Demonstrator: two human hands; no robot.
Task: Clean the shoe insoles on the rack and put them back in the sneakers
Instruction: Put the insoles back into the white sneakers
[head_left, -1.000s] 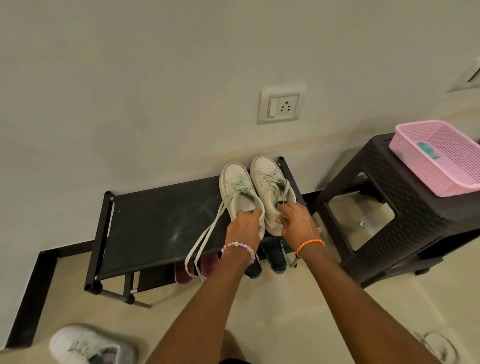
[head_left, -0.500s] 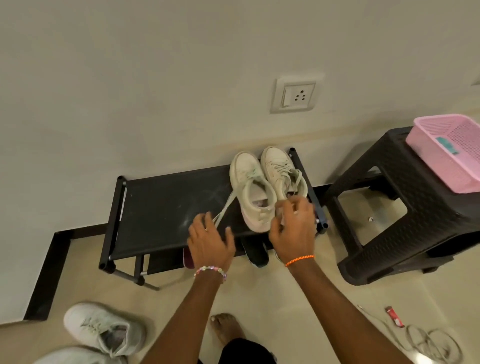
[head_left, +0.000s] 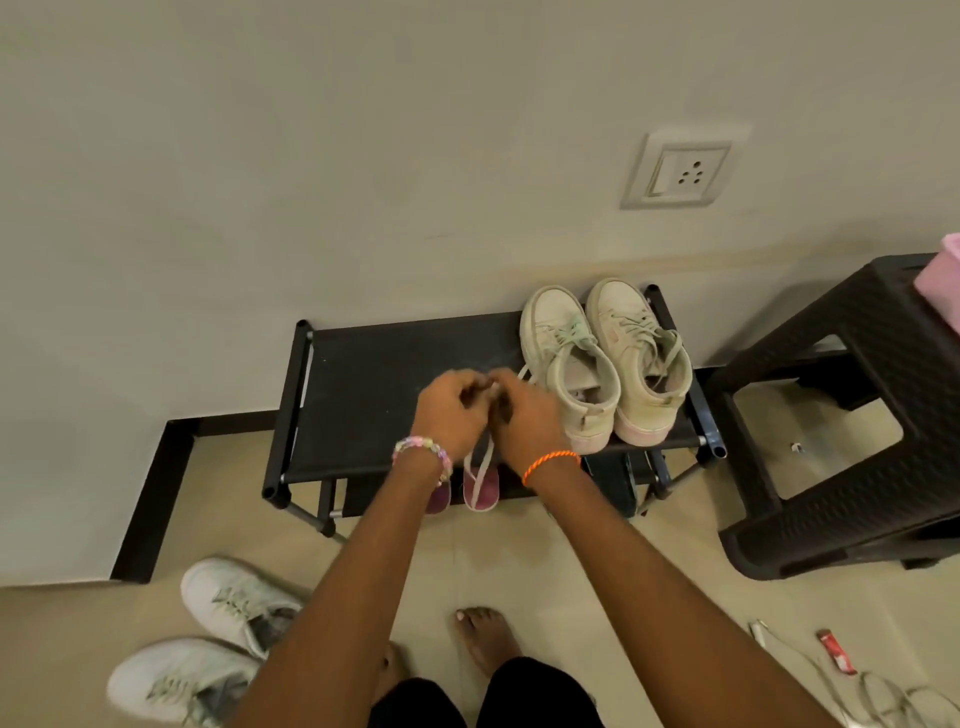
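Head view | both hands (head_left: 491, 410) pinch flat pale lace (head_left: 483, 460) | cream low-top sneakers (head_left: 605, 364) on black fabric rack (head_left: 374, 405)

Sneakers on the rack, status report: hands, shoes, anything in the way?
Left hand and right hand both pinch the loose lace. Beige sneakers side by side on the rack. No insoles visible outside them. Nothing blocking.

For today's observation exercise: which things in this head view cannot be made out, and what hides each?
- Pink basket: cut off by the right edge.
- Shoes on the lower shelf: mostly hidden under the rack top.
- Lace ends: hidden inside both hands, left and right.
- Insoles: not visible.
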